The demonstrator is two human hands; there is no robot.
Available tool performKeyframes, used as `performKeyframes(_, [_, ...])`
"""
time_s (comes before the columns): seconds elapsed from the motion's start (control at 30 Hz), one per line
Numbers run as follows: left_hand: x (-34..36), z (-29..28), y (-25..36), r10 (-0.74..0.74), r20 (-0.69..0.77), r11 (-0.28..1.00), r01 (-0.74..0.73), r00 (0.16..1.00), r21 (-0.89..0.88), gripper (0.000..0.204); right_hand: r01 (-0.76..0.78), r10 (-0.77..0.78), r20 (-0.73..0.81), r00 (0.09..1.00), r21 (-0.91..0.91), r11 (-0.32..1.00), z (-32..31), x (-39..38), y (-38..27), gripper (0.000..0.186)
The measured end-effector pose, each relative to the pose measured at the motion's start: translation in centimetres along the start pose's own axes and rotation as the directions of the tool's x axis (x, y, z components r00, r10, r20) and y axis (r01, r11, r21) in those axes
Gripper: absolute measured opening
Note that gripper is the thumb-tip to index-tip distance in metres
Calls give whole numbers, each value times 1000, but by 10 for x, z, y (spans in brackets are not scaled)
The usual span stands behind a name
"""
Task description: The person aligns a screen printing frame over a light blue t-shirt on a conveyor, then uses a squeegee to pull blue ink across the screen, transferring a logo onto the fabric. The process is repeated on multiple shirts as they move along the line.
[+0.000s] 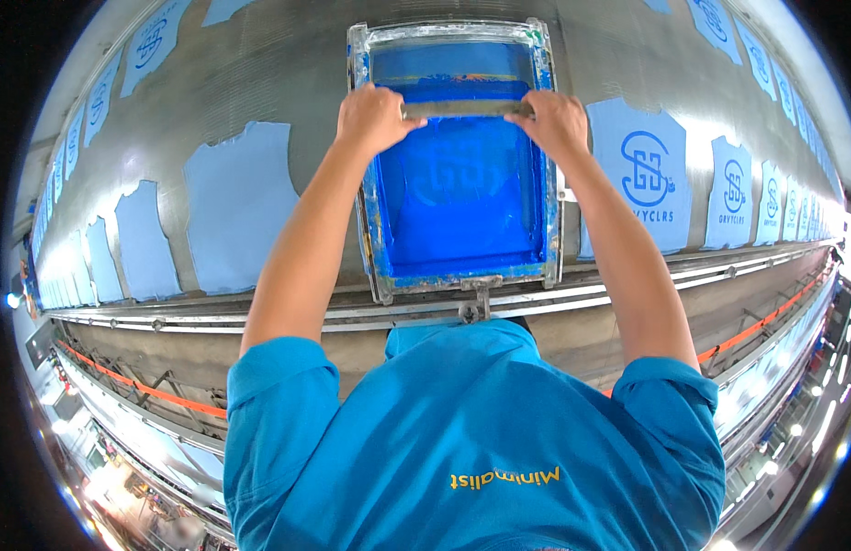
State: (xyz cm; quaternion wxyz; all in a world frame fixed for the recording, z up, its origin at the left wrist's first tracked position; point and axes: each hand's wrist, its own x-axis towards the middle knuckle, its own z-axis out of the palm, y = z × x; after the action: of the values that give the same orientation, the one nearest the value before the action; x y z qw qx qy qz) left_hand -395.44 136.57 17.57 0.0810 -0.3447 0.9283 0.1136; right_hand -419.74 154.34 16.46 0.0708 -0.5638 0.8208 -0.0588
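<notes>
A screen-printing frame (552, 207) lies flat on the long grey table in front of me, its mesh covered with bright blue ink (462, 230). Across the far part of the mesh stretches a squeegee (467, 108). My left hand (375, 119) is closed round its left end and my right hand (554, 121) round its right end. A design shows faintly through the ink below the squeegee. Just right of the frame lies a light blue fabric panel (618, 147) printed with a dark blue emblem. To the left is a plain light blue fabric panel (237, 202).
A metal rail (214, 323) runs along the table's near edge, with a bracket (481, 303) at the frame's near side. More plain panels (145, 239) line the left, printed ones (730, 193) the right. Further panels (155, 41) lie along the far side. An orange strip (141, 384) runs behind me.
</notes>
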Motion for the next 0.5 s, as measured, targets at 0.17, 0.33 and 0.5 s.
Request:
performKeyframes(0.17, [43, 7, -17, 33, -79, 999, -32, 996, 20, 59, -103, 104, 44, 994, -16, 995, 15, 43, 0, 45])
performKeyframes(0.33, [31, 21, -13, -56, -17, 997, 57, 998, 46, 58, -49, 47, -59, 997, -37, 998, 26, 31, 1, 45])
performKeyframes(0.5, [-34, 48, 5, 16, -142, 998, -8, 990, 59, 48, 34, -36, -70, 997, -29, 999, 37, -27, 0, 38])
